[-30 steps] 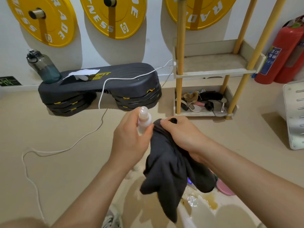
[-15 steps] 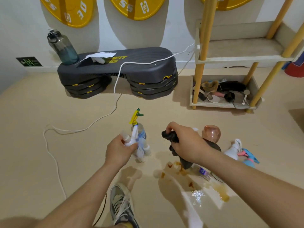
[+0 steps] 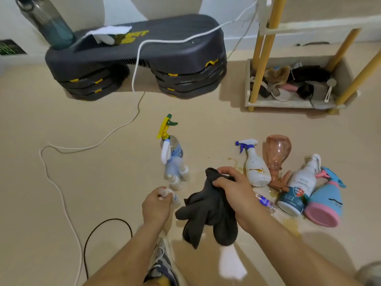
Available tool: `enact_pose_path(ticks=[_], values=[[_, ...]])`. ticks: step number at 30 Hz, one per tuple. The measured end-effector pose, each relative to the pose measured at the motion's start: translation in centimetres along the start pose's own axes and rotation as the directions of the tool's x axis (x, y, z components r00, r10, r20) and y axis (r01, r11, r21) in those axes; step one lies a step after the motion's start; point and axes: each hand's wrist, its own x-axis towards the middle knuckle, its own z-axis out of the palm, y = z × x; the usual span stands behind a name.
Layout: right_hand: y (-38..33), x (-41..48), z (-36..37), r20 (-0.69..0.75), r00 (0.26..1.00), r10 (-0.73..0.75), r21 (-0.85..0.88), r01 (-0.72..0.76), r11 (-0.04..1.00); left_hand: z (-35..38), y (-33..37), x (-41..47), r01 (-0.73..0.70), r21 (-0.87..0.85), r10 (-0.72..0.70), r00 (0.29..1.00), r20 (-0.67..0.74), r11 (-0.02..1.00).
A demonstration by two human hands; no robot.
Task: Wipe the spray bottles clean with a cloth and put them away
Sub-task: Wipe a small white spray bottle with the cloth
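My left hand [image 3: 157, 205] pinches the cap of a small white spray bottle [image 3: 174, 198] that stands low at the floor, just in front of a cluster of upright bottles [image 3: 172, 159] with a yellow-green trigger on top. My right hand [image 3: 235, 189] grips a dark grey cloth [image 3: 208, 211] that hangs down beside it. To the right lie a stained white trigger bottle [image 3: 256, 168], a clear pink bottle [image 3: 276, 153], a white and teal bottle [image 3: 296, 188], a blue and pink bottle [image 3: 325, 205] and a small clear bottle [image 3: 266, 203].
Brown liquid stains the beige floor [image 3: 288, 223] around the lying bottles. A dark stepper platform [image 3: 136, 54] with a water bottle [image 3: 48, 23] stands at the back. A white cord [image 3: 61, 195] and a black cable [image 3: 90, 234] cross the floor. A wooden rack's bottom tray [image 3: 288, 103] holds clutter. My shoe [image 3: 160, 263] is below.
My left hand has lowered the small white bottle from chest height to the floor by the upright cluster. The cloth came off the bottle and hangs from my right hand. My view tilted down.
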Motion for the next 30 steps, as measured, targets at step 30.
enact_pose_path(ticks=[30], values=[[6.3, 1.6, -17.1, -0.319, 0.934, 0.16, -0.322, -0.266, 0.908, 10.9, -3.6, -3.7, -0.653, 0.433, 0.304, 0.71, 0.635, 0.621]])
